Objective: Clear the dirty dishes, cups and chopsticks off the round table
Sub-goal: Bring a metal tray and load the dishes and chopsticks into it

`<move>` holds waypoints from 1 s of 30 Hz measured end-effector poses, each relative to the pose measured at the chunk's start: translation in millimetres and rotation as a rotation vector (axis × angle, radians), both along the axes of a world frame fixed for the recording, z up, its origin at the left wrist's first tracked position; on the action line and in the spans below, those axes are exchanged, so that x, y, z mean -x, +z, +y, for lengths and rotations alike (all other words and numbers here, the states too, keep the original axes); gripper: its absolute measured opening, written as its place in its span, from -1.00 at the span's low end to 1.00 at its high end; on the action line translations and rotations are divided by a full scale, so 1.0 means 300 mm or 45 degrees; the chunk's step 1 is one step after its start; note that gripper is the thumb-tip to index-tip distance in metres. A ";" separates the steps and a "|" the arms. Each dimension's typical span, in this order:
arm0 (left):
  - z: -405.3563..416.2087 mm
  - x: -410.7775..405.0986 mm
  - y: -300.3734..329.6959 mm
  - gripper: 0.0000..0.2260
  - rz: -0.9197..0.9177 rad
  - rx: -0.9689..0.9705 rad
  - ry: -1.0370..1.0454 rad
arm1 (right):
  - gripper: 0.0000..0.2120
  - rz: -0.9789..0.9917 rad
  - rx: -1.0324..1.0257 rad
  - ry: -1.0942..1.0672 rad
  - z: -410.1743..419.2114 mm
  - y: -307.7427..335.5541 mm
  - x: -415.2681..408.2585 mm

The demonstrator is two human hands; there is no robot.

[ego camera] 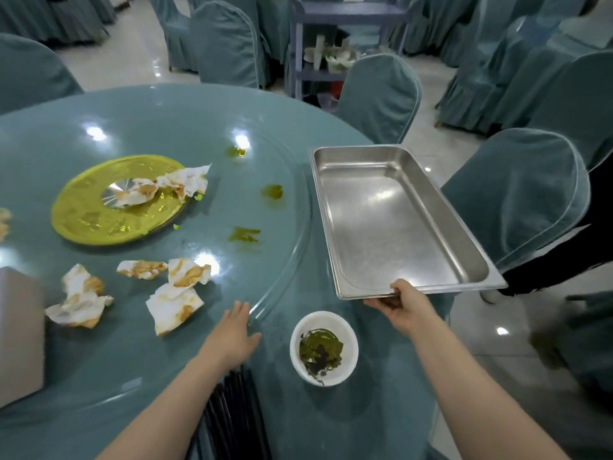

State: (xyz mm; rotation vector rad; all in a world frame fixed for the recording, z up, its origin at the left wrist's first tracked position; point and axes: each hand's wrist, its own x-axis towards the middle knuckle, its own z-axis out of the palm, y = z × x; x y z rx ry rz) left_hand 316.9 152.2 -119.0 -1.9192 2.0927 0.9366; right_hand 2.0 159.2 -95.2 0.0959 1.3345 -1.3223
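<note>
**Steel pan at the desk edge, one bowl and the chopsticks left**

Teal-covered chairs (225, 44) ring the banquet room, and a grey service cart (331, 44) stands behind them on the pale floor. Before me the round desk (381, 426) carries a glass turntable (282, 260) with a yellow disc (99, 220) at its middle.

I see my right hand (403, 307) gripping the near short rim of an empty steel pan (398, 220), thumb over the top edge and fingers curled beneath. The pan's far end lies over the desk's right edge, beside a covered chair (530, 200).

My left hand (234, 336) is spread flat with straight fingers, holding nothing, its fingertips at the turntable's rim. Under that forearm lies a bundle of black chopsticks (232, 410), running toward me along the desk.

A white bowl (323, 348) sits on the desk between my two arms, just below the pan's near edge, with dark green leaves and some liquid in it.

Crumpled, sauce-stained napkins (172, 293) lie scattered on the turntable, more of them on the yellow disc. Green-yellow spills (243, 234) dot the glass to the right of the disc. A pale box (20, 333) stands at the far left edge.
</note>
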 end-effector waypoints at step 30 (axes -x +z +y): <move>-0.058 0.023 0.014 -0.38 -0.067 -0.033 -0.070 | -0.66 0.159 -0.274 0.640 -0.045 -0.093 -0.158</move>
